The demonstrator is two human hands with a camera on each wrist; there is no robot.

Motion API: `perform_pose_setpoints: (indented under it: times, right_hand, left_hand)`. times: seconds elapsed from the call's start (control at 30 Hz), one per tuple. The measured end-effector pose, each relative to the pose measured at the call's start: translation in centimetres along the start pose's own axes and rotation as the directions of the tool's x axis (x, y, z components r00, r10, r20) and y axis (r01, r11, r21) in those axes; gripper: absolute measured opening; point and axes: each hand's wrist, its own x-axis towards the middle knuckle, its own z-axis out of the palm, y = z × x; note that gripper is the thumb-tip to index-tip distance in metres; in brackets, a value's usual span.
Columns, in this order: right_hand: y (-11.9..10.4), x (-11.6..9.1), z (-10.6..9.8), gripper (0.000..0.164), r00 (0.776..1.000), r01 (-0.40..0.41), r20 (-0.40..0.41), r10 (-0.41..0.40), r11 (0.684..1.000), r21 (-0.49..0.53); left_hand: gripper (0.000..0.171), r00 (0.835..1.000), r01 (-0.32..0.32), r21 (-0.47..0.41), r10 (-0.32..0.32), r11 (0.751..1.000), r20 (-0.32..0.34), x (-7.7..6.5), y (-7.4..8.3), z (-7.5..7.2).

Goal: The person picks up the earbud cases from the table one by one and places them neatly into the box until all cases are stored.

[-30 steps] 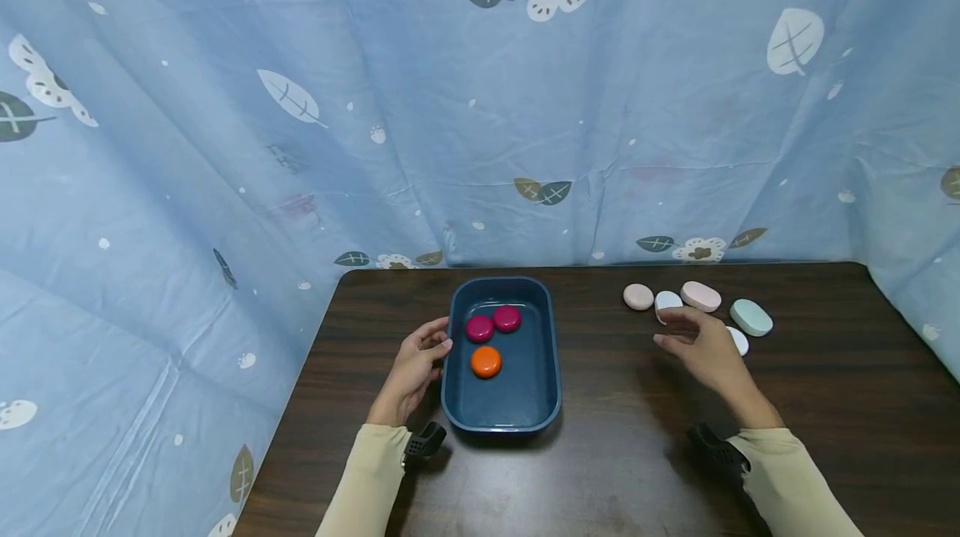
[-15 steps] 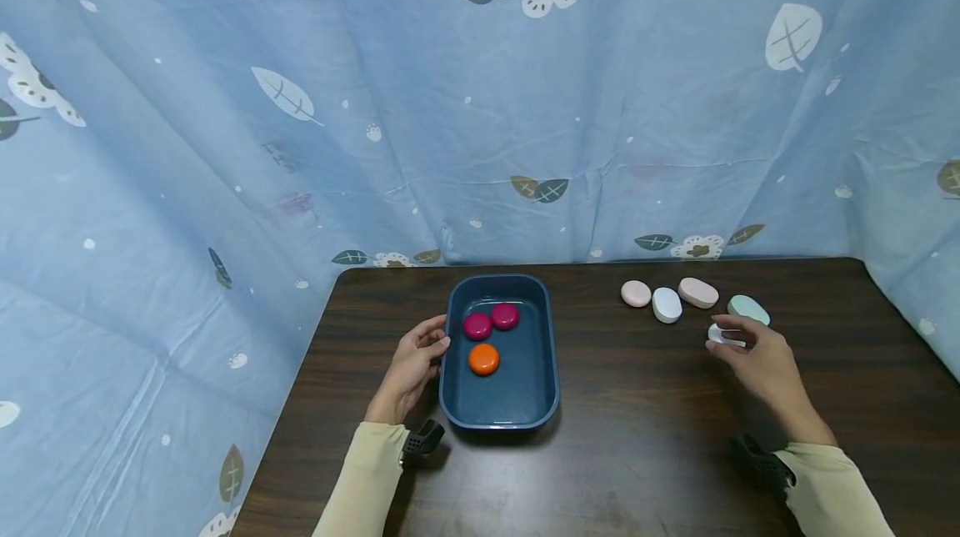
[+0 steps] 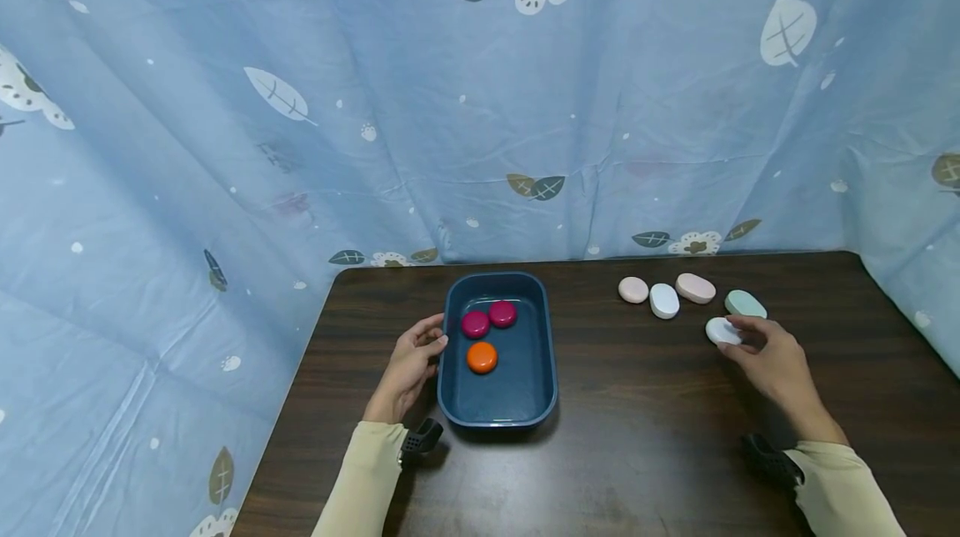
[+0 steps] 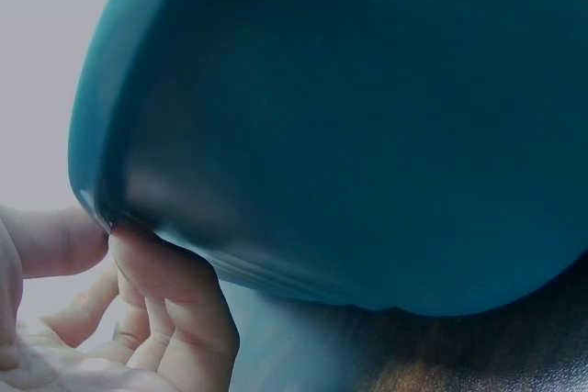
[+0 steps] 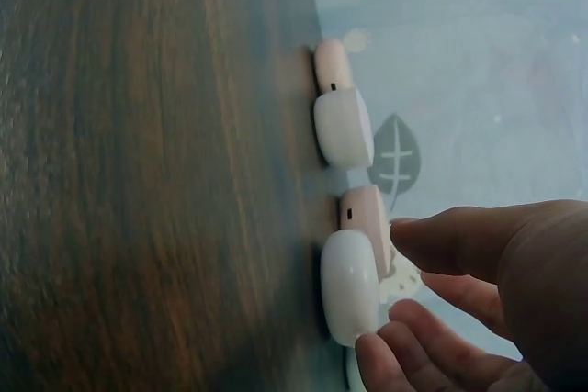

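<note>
My left hand (image 3: pixel 407 366) pinches the left rim of a dark blue rectangular tray (image 3: pixel 528 404) between thumb and forefinger; the left wrist view shows the fingertips at its edge. Inside lie two glossy magenta discs (image 3: pixel 475 323) and an orange disc (image 3: pixel 482 358). On the right, my right hand (image 3: pixel 776 363) is beside a rounded white case (image 3: pixel 722 331), resembling an earbud case. Its fingertips touch or nearly touch that white case (image 5: pixel 350 286), while the thumb stands apart in the right wrist view.
Left of and behind the right hand sit a round pink case (image 3: pixel 633 290), a white oval case (image 3: pixel 664 301), an oblong pink case (image 3: pixel 695 288) and a mint case (image 3: pixel 746 303). A blue patterned curtain (image 3: pixel 585 103) hangs behind the dark wooden table (image 3: pixel 600 454).
My right hand has moved rightward from near the white oval case to the rounded white case, which has shifted slightly left. My left hand stays at the tray.
</note>
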Motion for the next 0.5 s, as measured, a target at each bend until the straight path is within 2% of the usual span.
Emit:
perform_pose_setpoints:
  times: [0.23,0.5]
  right_hand:
    - [0.28,0.16,0.13,0.048,1.000,0.010,-0.009,-0.010,1.000,-0.027]
    - [0.65,0.69,0.29,0.051,1.000,0.006,0.020,-0.005,0.998,-0.057]
  left_hand:
    - [0.042,1.000,0.010,0.001,-0.010,1.000,-0.008,-0.05,0.13,0.06]
    - [0.043,1.000,0.013,0.004,-0.013,1.000,0.003,0.11,0.08,-0.11]
